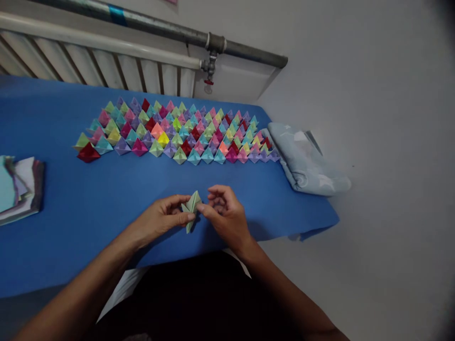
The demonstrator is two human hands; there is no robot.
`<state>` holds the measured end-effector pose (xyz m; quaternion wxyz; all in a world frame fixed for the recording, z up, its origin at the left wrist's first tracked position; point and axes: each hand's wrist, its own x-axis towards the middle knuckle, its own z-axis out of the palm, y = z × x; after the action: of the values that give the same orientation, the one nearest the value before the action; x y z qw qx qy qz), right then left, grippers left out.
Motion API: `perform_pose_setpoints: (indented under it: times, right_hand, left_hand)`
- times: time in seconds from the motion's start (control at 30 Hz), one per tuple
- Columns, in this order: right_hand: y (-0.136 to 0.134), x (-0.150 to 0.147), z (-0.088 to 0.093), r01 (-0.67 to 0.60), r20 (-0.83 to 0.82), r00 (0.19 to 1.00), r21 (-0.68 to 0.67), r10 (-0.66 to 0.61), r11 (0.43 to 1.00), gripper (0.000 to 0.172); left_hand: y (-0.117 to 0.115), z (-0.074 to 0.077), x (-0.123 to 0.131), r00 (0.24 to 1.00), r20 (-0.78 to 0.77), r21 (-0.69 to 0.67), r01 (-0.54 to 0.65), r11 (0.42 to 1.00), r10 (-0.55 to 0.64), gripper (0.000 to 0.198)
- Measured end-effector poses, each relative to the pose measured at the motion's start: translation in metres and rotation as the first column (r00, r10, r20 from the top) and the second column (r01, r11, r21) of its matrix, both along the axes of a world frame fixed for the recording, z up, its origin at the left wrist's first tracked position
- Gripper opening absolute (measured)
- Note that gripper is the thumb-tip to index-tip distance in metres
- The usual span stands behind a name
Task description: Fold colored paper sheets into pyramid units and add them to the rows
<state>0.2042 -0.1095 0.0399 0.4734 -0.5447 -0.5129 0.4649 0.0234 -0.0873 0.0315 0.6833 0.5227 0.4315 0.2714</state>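
Note:
My left hand (pixel 164 219) pinches a pale green folded paper boat (pixel 193 203) between thumb and fingers, above the front part of the table. The paper piece is tilted, with pointed tips and a crease down its middle. Close on its right side is my right hand (pixel 227 215). The right thumb reaches the paper's edge, while the other fingers curl loosely with a gap between them and the thumb. Behind both hands stand several rows of small folded paper boats (pixel 177 155) in many colours, among them a dark red boat (pixel 88 152) at the left end.
A blue cloth (pixel 106 199) covers the table. Stacks of coloured paper (pixel 23 187) lie at the left edge. On the right rests a folded grey-blue patterned cloth (pixel 302 161) against the wall. A radiator (pixel 106 61) and a metal pipe (pixel 170 32) run behind the table.

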Motion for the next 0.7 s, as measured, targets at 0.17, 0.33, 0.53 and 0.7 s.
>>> perform_pose_setpoints:
  times: [0.17,0.33,0.53,0.7]
  right_hand:
    - [-0.0019,-0.0046,-0.0008,-0.097,-0.030,0.995,-0.041,0.095,0.994,0.027]
    - [0.0012,-0.0059,-0.0036,-0.120,-0.100,0.988,-0.058,0.114,0.991,0.024]
    - [0.0035,-0.0057,-0.0049,-0.129,-0.177,0.978,-0.088,0.112,0.988,0.029]
    - [0.0057,-0.0064,-0.0066,-0.137,-0.242,0.964,-0.117,0.106,0.984,0.033]
  left_hand:
    - [-0.0030,-0.0044,0.0019,0.999,-0.045,-0.005,-0.028,1.000,0.028,0.052]
    - [-0.0030,-0.0056,0.0033,0.998,-0.032,-0.017,-0.049,0.999,0.048,0.052]
    - [-0.0002,-0.0008,0.0031,0.999,-0.021,-0.038,-0.044,0.998,0.043,0.049]
    - [0.0003,-0.0010,0.0014,0.999,0.003,-0.057,-0.047,0.997,0.047,0.047]
